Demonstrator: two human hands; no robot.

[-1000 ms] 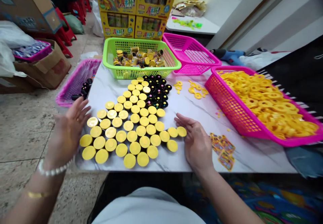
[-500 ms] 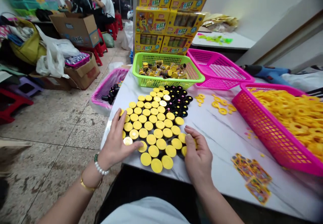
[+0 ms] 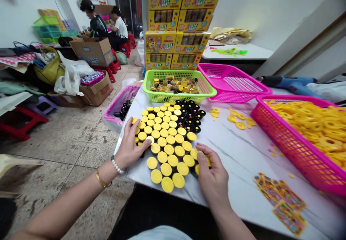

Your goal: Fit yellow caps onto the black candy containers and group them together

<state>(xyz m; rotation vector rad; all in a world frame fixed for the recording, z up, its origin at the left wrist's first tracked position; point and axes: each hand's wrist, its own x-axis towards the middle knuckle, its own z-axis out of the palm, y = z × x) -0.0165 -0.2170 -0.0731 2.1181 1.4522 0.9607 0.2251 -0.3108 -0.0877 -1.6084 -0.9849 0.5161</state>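
Note:
A tight cluster of small jars with yellow lids (image 3: 167, 142) stands on the white marble table (image 3: 243, 153), with several black-topped jars (image 3: 190, 112) behind it. My left hand (image 3: 131, 146) lies open against the cluster's left side, fingers stretched over the lids. My right hand (image 3: 209, 171) presses the cluster's right front edge, fingers curled round a couple of the jars there.
A green basket (image 3: 178, 85) of jars and a pink basket (image 3: 232, 83) stand behind the cluster. A pink basket of yellow rings (image 3: 302, 132) is at right, loose rings (image 3: 235, 119) and stickers (image 3: 283, 200) lie on the table. Another pink basket (image 3: 119, 105) sits left; two people sit far back.
Both hands closed in on the yellow-lidded jars from either side and squeezed them into a tighter cluster. The view tilted upward, showing more of the room.

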